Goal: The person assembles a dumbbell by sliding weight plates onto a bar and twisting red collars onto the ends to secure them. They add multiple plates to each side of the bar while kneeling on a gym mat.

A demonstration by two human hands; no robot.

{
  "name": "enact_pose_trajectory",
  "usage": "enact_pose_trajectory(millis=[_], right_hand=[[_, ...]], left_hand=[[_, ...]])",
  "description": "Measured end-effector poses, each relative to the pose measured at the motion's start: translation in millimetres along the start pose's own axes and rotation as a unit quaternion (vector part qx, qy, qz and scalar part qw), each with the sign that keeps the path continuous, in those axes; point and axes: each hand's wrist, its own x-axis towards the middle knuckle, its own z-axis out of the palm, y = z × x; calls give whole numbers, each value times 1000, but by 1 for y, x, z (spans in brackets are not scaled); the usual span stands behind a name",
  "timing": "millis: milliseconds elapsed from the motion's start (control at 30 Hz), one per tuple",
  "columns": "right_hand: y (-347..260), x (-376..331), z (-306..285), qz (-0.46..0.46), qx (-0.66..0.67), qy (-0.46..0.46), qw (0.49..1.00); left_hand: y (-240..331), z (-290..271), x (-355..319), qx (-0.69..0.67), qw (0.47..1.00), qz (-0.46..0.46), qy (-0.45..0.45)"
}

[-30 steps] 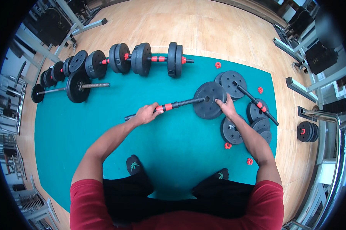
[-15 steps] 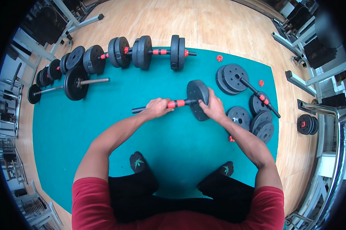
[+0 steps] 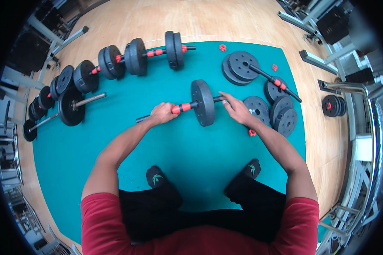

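Over a green mat [image 3: 115,144], the left hand [image 3: 163,113] is clamping a bar [image 3: 182,108] that's running rightward through a plate [image 3: 204,103] toward the right hand [image 3: 238,112], fingers apart.

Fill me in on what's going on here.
The person's left hand grips a dumbbell bar with a dark plate threaded onto it; the right hand is at the bar's other end. Loose plates lie to the right on the green mat, a second bar over some of them.
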Motion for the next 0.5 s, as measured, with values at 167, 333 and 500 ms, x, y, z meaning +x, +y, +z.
enact_pose_trajectory(millis=[167,333,500], right_hand=[[95,-63,-30,178,-294,51,938],[88,-89,-24,219,-384,-11,897],[91,-71,-7,234,-463,-19,855]], left_hand=[[-12,16,18,7,1000,10,3],[-17,16,11,0,1000,-6,-1],[-26,14,9,-22,1000,-7,-8]])
